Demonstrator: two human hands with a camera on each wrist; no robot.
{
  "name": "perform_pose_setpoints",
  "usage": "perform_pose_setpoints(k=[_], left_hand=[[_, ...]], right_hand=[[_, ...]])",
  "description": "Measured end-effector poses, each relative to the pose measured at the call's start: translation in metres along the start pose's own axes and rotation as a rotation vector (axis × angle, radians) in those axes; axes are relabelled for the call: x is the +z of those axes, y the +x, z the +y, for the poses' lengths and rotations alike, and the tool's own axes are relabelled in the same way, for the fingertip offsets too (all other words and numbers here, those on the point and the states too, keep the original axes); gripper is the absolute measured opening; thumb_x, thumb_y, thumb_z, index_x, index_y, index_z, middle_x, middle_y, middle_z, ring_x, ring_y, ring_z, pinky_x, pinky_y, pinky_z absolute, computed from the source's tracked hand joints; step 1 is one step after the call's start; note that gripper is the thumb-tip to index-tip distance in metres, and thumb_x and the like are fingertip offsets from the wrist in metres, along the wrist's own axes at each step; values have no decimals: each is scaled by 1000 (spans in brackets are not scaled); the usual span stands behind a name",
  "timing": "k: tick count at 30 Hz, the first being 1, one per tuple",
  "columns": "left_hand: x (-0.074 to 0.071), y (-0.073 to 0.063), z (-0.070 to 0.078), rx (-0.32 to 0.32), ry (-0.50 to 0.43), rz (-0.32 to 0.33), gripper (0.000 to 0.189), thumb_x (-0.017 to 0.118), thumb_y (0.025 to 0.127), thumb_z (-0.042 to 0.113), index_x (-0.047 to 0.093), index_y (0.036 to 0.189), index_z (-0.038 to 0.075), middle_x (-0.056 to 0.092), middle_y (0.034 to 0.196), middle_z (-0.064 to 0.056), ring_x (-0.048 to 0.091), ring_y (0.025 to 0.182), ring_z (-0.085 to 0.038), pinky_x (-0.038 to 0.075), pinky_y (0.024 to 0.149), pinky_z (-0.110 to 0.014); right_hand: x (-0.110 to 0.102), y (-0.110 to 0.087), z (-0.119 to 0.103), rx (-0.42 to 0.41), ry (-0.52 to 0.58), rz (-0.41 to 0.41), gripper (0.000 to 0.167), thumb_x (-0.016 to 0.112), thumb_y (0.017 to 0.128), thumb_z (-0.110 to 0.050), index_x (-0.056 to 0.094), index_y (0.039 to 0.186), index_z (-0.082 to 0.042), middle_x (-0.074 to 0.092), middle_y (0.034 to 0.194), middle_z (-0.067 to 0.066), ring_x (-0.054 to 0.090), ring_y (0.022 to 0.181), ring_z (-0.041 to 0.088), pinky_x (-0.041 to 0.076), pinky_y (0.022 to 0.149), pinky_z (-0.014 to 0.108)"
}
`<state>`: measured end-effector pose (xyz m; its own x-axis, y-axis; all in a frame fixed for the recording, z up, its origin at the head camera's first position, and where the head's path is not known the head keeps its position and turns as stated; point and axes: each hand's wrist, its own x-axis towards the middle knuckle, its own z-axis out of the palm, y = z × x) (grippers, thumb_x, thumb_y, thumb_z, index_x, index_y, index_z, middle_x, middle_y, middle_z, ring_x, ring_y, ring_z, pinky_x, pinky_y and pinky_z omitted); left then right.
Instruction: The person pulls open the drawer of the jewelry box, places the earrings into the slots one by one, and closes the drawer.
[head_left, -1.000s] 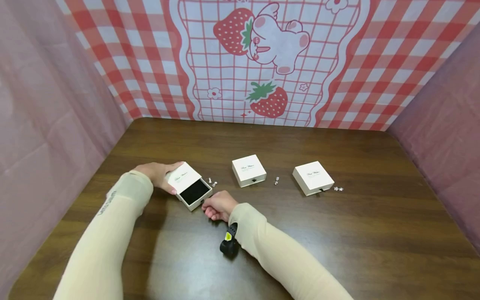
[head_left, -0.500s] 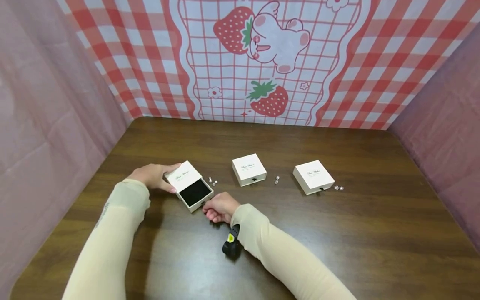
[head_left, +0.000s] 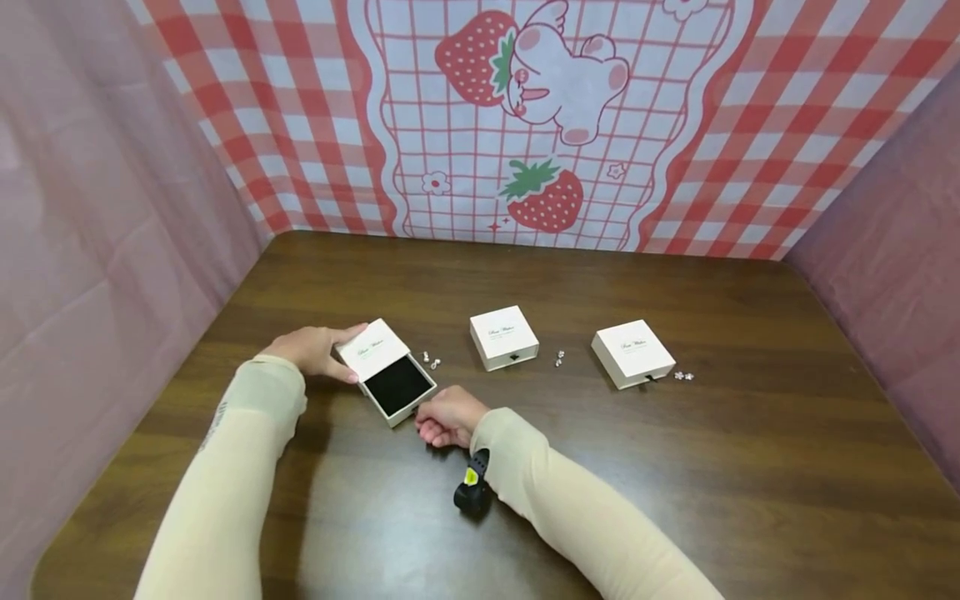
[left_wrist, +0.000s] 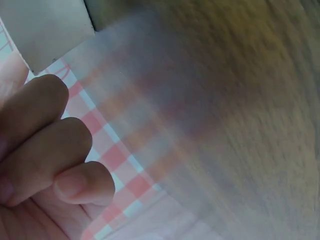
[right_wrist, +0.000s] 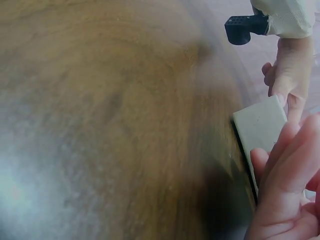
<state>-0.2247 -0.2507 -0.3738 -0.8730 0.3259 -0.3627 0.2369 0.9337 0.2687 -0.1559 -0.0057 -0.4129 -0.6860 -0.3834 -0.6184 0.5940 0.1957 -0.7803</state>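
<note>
The leftmost white gift box (head_left: 371, 357) sits on the wooden table (head_left: 645, 467), its drawer (head_left: 400, 415) partly out and the black lining (head_left: 398, 386) showing. The person's left hand (head_left: 309, 350) grips the box from behind, thumb along one side and fingers round the other. The right hand (head_left: 452, 416) is curled at the drawer's front, fingertips pinching the dark pull tab (head_left: 416, 410), which they mostly hide. The left wrist view catches only a corner of the box, cut off at the top; in the right wrist view fingers cover much of it. Green script on top looks like "Best Wishes", the finer lines beneath too small to read; the middle box (head_left: 504, 337) and right-hand box (head_left: 632, 353) carry similar print. I can't make out the lettering on the left sleeve (head_left: 240, 442), nor the exact shapes of the silvery trinkets (head_left: 436, 364) near each box.
</note>
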Motion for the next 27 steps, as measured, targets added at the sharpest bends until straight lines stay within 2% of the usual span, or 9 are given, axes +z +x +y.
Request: perform_pose_setpoints(k=[4,8,11,19,22,27], left_hand=[[1,1,-1,25,-27,-10,99,75,74,56,28,152,18,46,136,-31,48,120,-45,42,88,-56],[3,-1,-2,76,-100,-18,98,76,77,49,26,151,11,45,136,-32,46,122,-46,37,98,-55],[3,-2,-1,102,-134,-17,97,77,78,46,25,151,8,44,136,-32,45,123,-46,36,100,-54],[1,0,-2,88,-138,-26,98,77,77,46,25,151,10,44,138,-30,45,123,-45,35,101,-54],[1,1,-1,96,-148,-27,98,78,77,45,26,151,9,45,137,-30,46,122,-44,35,102,-54],[3,1,-3,110,-171,-25,99,77,76,47,26,151,9,45,137,-31,46,122,-44,34,102,-54]], right_hand=[[-2,-2,0,10,-9,-13,23,50,87,5,55,66,-2,49,43,-4,45,34,0,38,36,11],[-6,-2,2,15,-36,-24,23,51,89,4,57,67,-2,49,44,-3,45,34,0,38,37,11],[-9,-3,2,20,-57,-35,23,52,90,3,58,68,0,48,43,-3,45,33,-1,38,37,11],[-13,-6,4,12,-99,-69,20,55,89,2,59,70,-1,50,44,-2,46,34,0,40,38,12],[-18,-9,1,15,-162,-70,18,58,90,0,59,72,-2,52,45,-1,47,35,0,41,38,13],[-31,-15,-13,18,-314,-15,18,63,91,-7,61,75,1,53,45,1,45,33,2,38,35,13]])
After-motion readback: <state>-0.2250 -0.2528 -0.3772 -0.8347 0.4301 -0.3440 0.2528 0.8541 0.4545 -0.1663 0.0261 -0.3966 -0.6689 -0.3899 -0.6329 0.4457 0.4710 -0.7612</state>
